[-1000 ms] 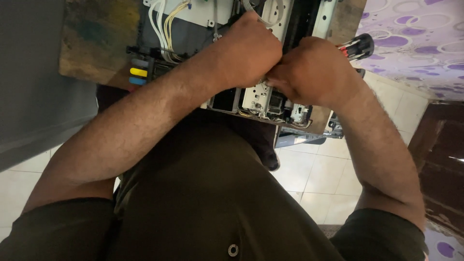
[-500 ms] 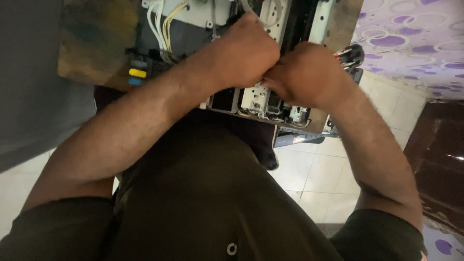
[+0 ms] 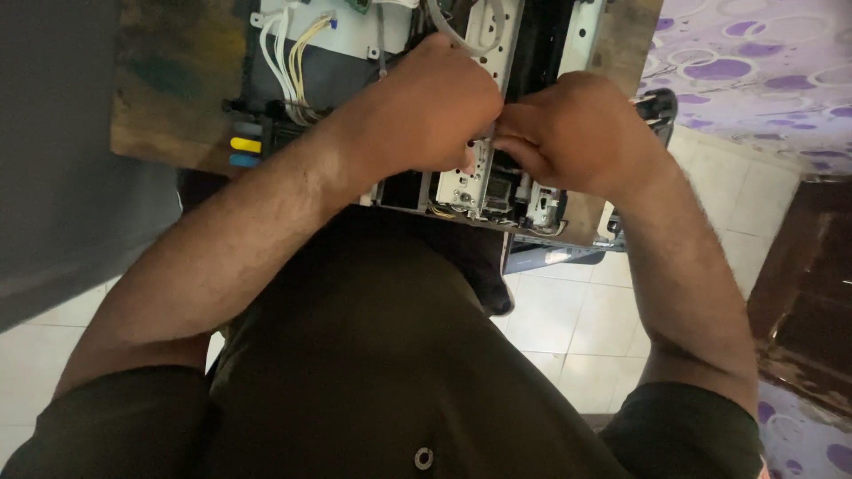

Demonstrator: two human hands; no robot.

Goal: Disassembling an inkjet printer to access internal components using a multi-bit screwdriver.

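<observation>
Printer (image 3: 497, 53), stripped of its cover, lies on the tabletop (image 3: 169, 98) right under both sets of fingers, its metal frame (image 3: 469, 182) bare to the camera. Left hand (image 3: 435, 111) is curled into a near fist, fingers together and pressing at the frame's upright edge; whether they pinch anything small there, I cannot tell, the knuckles hide it. Right hand (image 3: 577, 133) comes in from the other side, its fingers bunched and meeting the left ones at that same spot, so whether they grip something is hidden too. It reads as a fiddly step, working some small part loose or into place on the frame, and the next move seems to call for steady, fine pressure rather than force. Just beyond the left fingers run white and yellow wires (image 3: 288, 62); farther out sit coloured ink tanks (image 3: 244, 146). Both forearms angle inward from bent elbows, wrists close, over a dark shirt (image 3: 373, 355) and pale floor tiles (image 3: 568, 319).
</observation>
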